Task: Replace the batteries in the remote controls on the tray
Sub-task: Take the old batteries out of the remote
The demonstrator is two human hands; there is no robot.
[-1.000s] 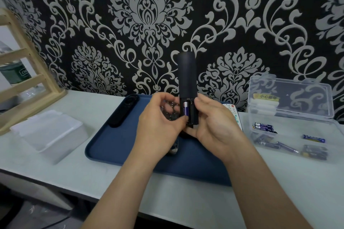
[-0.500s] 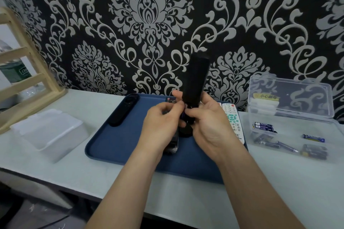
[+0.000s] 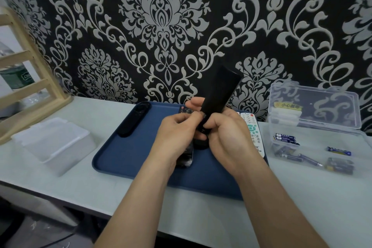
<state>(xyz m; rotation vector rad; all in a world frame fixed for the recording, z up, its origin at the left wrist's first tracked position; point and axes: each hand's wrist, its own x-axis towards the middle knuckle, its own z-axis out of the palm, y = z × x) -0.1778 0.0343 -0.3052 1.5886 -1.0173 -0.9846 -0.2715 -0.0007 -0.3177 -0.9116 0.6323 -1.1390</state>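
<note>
Above the blue tray I hold a long black remote, tilted up and to the right. My right hand grips its lower end. My left hand pinches at the same lower end, and its fingers hide the battery bay. Three more remotes lie on the tray: a black one at the left, a dark one partly under my left hand, a white one at the right. A small black piece lies on the tray below my hands.
A clear plastic box with its lid up stands at the right and holds several loose batteries. A white lidded container sits at the left. A wooden rack leans at the far left. The table's front edge runs near my forearms.
The black remote has tilted from upright toward the right. The battery that showed in its open bay is now covered by my fingers, and both hands have closed in on the lower end.
</note>
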